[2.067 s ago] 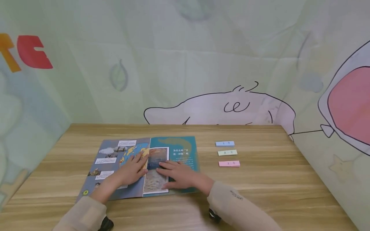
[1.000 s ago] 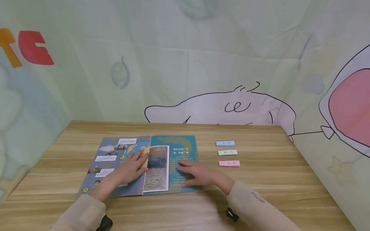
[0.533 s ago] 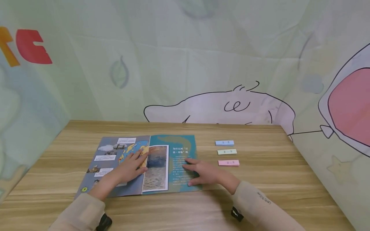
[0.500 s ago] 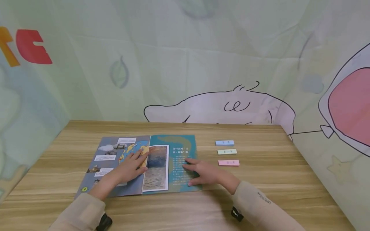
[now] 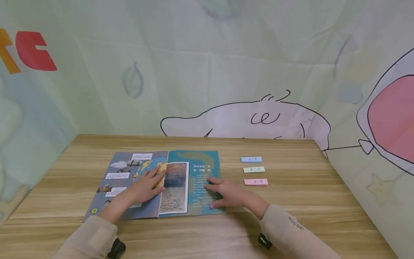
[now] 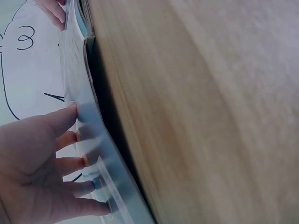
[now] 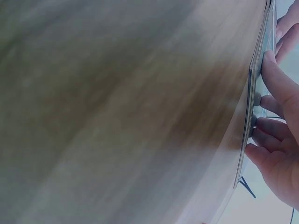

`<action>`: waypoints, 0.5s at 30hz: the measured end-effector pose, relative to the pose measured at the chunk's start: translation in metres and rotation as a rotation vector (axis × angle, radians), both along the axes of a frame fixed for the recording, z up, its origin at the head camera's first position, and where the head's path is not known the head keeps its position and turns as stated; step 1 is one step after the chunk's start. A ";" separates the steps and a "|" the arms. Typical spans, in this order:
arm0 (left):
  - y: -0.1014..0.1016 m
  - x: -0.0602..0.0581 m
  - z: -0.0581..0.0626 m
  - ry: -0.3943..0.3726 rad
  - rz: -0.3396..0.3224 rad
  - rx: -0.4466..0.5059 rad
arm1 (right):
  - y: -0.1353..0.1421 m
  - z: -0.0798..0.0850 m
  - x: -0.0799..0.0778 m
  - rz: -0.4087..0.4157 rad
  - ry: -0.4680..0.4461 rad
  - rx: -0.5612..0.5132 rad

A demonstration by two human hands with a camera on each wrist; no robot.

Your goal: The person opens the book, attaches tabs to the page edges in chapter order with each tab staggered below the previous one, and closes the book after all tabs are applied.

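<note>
Touching the book [image 5: 152, 207], right grip [image 5: 230, 194] has left the painting [image 5: 174, 192].

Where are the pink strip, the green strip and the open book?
Pink strip [image 5: 256, 182], head view, middle of upper face.
Green strip [image 5: 254, 169], head view, middle of upper face.
Open book [image 5: 175, 190], head view, right page's picture.

Booklet [image 5: 192, 196]: smooth, glossy paper. Table [image 5: 194, 233]: smooth wood grain. Strips [image 5: 254, 169]: matt paper. Backdrop [image 5: 207, 79]: creased cloth.
</note>
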State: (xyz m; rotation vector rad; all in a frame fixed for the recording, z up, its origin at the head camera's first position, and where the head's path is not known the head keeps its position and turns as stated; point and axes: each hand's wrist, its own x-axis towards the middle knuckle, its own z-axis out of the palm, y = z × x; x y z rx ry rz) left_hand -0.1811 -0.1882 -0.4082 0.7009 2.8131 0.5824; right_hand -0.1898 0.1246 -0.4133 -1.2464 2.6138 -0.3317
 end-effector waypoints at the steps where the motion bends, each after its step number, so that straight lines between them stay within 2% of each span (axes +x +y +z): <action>1: 0.000 0.000 0.000 0.000 -0.001 0.000 | 0.000 0.000 0.000 0.001 0.001 -0.003; 9: 0.001 -0.001 0.003 -0.015 -0.005 -0.002 | 0.000 0.001 0.001 0.000 0.000 -0.002; 12: 0.002 -0.002 0.005 0.010 -0.010 -0.017 | -0.001 0.003 0.000 -0.012 -0.025 0.007; 15: 0.004 -0.004 0.008 0.067 -0.001 -0.043 | -0.003 0.004 -0.001 -0.017 -0.043 0.014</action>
